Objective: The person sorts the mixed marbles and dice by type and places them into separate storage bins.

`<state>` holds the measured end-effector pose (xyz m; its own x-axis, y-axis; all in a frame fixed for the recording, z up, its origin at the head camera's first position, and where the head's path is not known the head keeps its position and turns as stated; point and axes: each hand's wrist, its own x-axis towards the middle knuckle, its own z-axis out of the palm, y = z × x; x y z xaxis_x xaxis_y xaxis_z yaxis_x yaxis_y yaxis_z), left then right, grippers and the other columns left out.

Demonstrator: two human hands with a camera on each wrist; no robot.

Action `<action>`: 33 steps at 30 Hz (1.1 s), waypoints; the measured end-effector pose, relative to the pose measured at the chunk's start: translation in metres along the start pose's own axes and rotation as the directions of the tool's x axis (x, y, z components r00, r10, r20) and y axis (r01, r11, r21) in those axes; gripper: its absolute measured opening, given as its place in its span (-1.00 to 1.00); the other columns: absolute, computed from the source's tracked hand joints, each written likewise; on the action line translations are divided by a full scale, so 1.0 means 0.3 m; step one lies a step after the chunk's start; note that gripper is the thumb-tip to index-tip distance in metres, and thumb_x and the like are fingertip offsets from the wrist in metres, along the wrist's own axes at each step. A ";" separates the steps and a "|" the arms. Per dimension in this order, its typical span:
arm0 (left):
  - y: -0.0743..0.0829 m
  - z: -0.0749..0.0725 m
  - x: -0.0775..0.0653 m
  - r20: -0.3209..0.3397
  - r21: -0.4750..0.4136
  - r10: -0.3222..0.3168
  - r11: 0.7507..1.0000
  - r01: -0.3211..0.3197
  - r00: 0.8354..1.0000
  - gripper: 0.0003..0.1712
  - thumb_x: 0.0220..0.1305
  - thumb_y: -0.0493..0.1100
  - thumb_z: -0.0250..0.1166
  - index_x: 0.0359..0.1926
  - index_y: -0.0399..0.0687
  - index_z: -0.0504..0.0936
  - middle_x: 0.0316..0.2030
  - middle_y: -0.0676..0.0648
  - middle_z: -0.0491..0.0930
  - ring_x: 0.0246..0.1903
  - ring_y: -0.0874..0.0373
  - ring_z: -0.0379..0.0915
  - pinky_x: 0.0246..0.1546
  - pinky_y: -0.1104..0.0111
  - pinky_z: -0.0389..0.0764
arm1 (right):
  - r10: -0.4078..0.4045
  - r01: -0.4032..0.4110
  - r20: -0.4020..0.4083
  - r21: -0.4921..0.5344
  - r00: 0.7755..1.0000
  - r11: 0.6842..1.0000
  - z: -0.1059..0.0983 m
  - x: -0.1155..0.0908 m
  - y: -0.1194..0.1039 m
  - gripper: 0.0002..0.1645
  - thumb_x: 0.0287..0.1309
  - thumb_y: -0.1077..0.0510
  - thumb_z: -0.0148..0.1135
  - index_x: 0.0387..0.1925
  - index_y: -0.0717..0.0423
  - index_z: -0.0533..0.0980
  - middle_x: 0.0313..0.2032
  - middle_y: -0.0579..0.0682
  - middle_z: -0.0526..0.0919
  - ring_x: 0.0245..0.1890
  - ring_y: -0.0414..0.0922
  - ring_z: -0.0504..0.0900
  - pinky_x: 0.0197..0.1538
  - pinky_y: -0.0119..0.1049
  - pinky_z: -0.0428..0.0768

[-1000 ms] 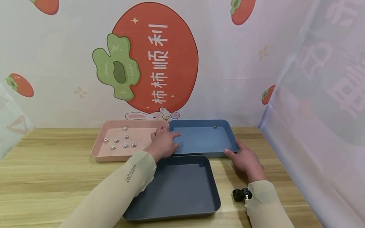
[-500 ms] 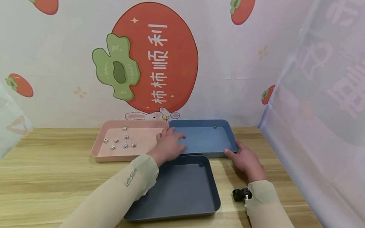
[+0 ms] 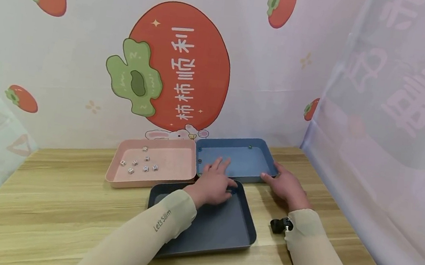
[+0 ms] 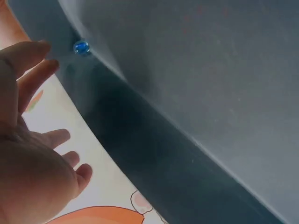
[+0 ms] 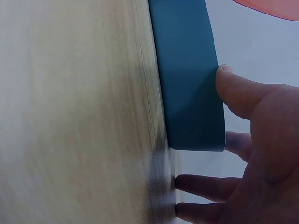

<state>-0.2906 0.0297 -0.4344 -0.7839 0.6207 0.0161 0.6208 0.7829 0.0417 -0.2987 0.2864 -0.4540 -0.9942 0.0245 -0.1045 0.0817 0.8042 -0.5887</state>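
Observation:
My left hand (image 3: 214, 186) reaches over the far side of the dark grey tray (image 3: 220, 233), fingers spread. In the left wrist view a blue glass marble (image 4: 81, 47) lies against that tray's inner wall, just beyond the tips of the thumb and forefinger, with a gap between. My right hand (image 3: 285, 186) holds the near right corner of the blue tray (image 3: 241, 160). The right wrist view shows its thumb (image 5: 233, 88) on the rim and other fingers beyond the corner. Small marbles (image 3: 199, 161) lie along the blue tray's left side, and a greenish one (image 3: 250, 147) near its back.
A pink tray (image 3: 171, 156) with several white dice (image 3: 146, 168) stands left of the blue tray, edges nearly touching. A small black object (image 3: 278, 225) is by the right wrist. Printed cloth (image 3: 276, 69) hangs behind the wooden table (image 3: 56, 202).
My left hand has moved from the blue tray's left side toward the right and nearer, over the dark grey tray. Marbles it covered now show. The right hand stays at the corner.

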 end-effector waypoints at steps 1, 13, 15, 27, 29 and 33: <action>0.001 0.006 -0.001 0.020 0.013 -0.004 1.000 0.003 1.000 -0.60 0.23 0.09 0.19 0.12 0.43 0.54 0.44 -0.11 -0.18 0.38 -0.16 -0.40 0.22 -0.08 -0.07 | -0.005 0.005 0.000 -0.001 1.000 1.000 0.001 0.000 -0.001 0.07 0.15 -0.41 -0.01 0.45 0.07 -0.13 0.28 0.32 0.22 0.26 0.29 0.15 0.16 0.22 0.15; -0.019 0.031 -0.002 0.045 -0.011 -0.006 1.000 0.006 0.999 -0.62 0.27 0.03 0.19 0.11 0.39 0.55 0.41 -0.16 -0.07 0.37 -0.17 -0.35 0.21 -0.08 -0.04 | -0.011 0.011 -0.010 0.010 1.000 1.000 0.009 0.004 -0.005 0.05 0.17 -0.38 0.00 0.45 0.08 -0.11 0.29 0.32 0.20 0.26 0.29 0.14 0.17 0.22 0.14; -0.016 0.035 0.005 0.043 -0.001 -0.004 1.000 0.004 0.999 -0.63 0.28 0.04 0.18 0.11 0.39 0.55 0.41 -0.16 -0.05 0.37 -0.17 -0.34 0.20 -0.08 -0.03 | -0.015 0.015 -0.012 0.003 1.000 1.000 0.008 0.005 -0.002 0.04 0.17 -0.38 0.00 0.45 0.09 -0.11 0.29 0.33 0.19 0.25 0.30 0.14 0.17 0.22 0.14; 0.000 0.067 0.032 0.014 0.007 -0.007 1.000 0.007 1.000 -0.81 0.25 0.04 0.22 -0.12 0.35 0.65 0.33 -0.16 0.15 0.35 -0.18 -0.19 0.17 -0.11 0.01 | -0.011 0.012 -0.012 0.009 1.000 1.000 0.005 -0.002 -0.006 0.05 0.16 -0.38 0.01 0.45 0.08 -0.11 0.29 0.32 0.20 0.26 0.29 0.13 0.17 0.22 0.13; -0.001 0.066 0.029 0.017 -0.005 -0.008 1.000 0.008 1.000 -0.80 0.25 0.03 0.23 -0.11 0.34 0.65 0.33 -0.16 0.15 0.35 -0.18 -0.19 0.17 -0.11 0.01 | -0.011 0.012 -0.015 0.013 1.000 1.000 0.006 0.001 -0.006 0.05 0.16 -0.38 0.02 0.45 0.07 -0.10 0.29 0.31 0.20 0.26 0.28 0.13 0.18 0.21 0.13; -0.005 0.058 0.018 0.027 -0.019 -0.008 1.000 0.009 1.000 -0.79 0.23 0.04 0.24 -0.11 0.34 0.67 0.33 -0.16 0.15 0.35 -0.18 -0.20 0.17 -0.12 0.01 | -0.011 0.012 -0.015 0.013 1.000 1.000 0.007 0.006 0.001 0.04 0.17 -0.37 0.01 0.45 0.07 -0.11 0.29 0.30 0.21 0.27 0.27 0.13 0.19 0.20 0.13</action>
<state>-0.2955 0.0327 -0.4516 -0.7884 0.6151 -0.0112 0.6135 0.7874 0.0603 -0.3003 0.2855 -0.4562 -0.9960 0.0242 -0.0857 0.0710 0.7965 -0.6005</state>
